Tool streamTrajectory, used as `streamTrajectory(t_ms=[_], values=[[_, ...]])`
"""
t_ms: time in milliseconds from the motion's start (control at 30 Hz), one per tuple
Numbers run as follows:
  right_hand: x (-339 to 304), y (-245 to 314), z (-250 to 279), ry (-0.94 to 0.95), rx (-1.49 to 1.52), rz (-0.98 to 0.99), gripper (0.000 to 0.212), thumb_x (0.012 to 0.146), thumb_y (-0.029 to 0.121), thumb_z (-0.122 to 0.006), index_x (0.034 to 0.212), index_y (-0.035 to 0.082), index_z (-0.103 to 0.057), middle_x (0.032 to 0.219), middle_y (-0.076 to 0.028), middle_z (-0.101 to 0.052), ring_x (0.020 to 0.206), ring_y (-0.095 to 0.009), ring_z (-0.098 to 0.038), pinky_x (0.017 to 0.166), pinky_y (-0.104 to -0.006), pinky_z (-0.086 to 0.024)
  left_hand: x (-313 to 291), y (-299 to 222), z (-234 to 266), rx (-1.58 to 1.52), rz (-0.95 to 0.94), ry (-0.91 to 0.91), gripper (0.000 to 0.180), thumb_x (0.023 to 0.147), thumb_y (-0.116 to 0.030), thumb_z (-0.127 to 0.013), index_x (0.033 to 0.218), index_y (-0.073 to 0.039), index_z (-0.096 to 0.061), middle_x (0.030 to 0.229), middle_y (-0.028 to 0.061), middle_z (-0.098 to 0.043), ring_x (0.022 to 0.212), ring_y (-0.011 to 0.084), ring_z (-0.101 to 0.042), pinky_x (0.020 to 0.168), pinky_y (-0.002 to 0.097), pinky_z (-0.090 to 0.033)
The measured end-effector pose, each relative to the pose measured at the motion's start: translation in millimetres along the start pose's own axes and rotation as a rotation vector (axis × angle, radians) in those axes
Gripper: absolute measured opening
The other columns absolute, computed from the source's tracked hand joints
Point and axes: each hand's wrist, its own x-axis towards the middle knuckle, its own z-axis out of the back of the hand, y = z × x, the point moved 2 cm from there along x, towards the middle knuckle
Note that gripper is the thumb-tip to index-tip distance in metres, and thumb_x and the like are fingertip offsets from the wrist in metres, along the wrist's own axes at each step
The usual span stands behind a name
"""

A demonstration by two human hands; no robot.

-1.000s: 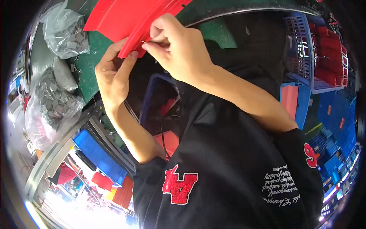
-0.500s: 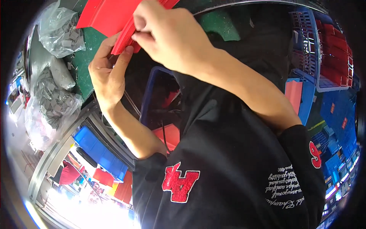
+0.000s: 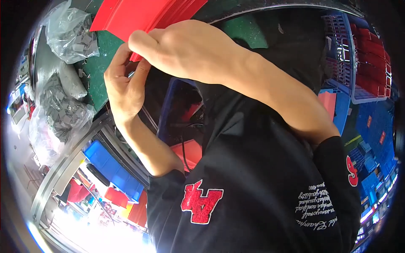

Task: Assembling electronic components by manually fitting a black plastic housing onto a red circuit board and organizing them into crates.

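Head view — left hand (image 3: 125, 86) holds red piece (image 3: 145, 16) — right hand (image 3: 179, 46) seemingly touching.

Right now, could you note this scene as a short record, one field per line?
Left hand: grips the lower end of a red ridged piece
Right hand: at that same end, its grip hidden from view
At left: clear plastic bag with small grey pieces
At right: blue crate holding dark red pieces
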Motion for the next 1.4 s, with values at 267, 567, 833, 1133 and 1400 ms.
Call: streamTrajectory(t_ms=[267, 567, 833, 1133, 1400], values=[[-9.7, -3.3, -8.8, -0.138, -0.02, 0.066, 0.022, 0.08, 0.01, -0.062, 0.096, 0.008, -0.047, 0.065, -0.002, -0.056, 0.059, -0.02, -0.063, 0.049, -0.0303, -0.049, 1.8, -8.4, -0.4, 0.052, -0.007, 0.03, 0.024, 0.087, 0.001, -0.063, 0.111, 0.003, -0.061, 0.096, 0.0063, -0.067, 0.087, 0.0101, -0.061, 0.08, 0.0256, -0.05], [-28.9, -2.5, -18.3, -0.482, 0.582, -0.487, 0.011, 0.08, 0.004, -0.072, 0.091, 0.001, -0.069, 0.077, -0.009, -0.071, 0.073, -0.015, -0.072, 0.063, -0.0225, -0.056, 7.5, -9.2, -2.6, -0.122, -0.006, 0.044, 0.027, 0.086, 0.002, -0.065, 0.112, 0.006, -0.063, 0.095, 0.0083, -0.068, 0.088, 0.0125, -0.063, 0.082, 0.0256, -0.049], [-27.2, -0.6, -13.7, -0.549, 0.698, -0.516, 0.013, 0.082, 0.005, -0.071, 0.094, -0.001, -0.07, 0.08, -0.011, -0.071, 0.071, -0.014, -0.071, 0.062, -0.022, -0.056, 9.5, -27.4, 4.8, -0.234, 0.068, -0.004, 0.031, 0.081, 0.003, -0.067, 0.111, 0.008, -0.063, 0.095, 0.0074, -0.066, 0.085, 0.0107, -0.059, 0.081, 0.0222, -0.044], [-27.6, -9.8, -7.6, -0.717, 0.406, -0.285, 0.011, 0.077, 0.013, -0.072, 0.078, 0.006, -0.063, 0.074, -0.007, -0.063, 0.068, -0.025, -0.064, 0.059, -0.0351, -0.051, 9.7, -31.2, -6.3, -0.238, 0.076, -0.008, 0.032, 0.079, 0.004, -0.068, 0.11, 0.007, -0.063, 0.094, 0.0065, -0.066, 0.084, 0.0112, -0.059, 0.082, 0.023, -0.045], [-26.7, -11.7, -21.9, -0.678, 0.438, -0.245, 0.014, 0.073, 0.006, -0.077, 0.081, 0.006, -0.065, 0.075, -0.005, -0.064, 0.065, -0.02, -0.063, 0.054, -0.0275, -0.048, 10.2, -28.0, -2.3, -0.265, 0.058, 0.01, 0.03, 0.078, 0.006, -0.068, 0.108, 0.007, -0.063, 0.093, 0.0081, -0.066, 0.085, 0.0128, -0.061, 0.083, 0.024, -0.046]])
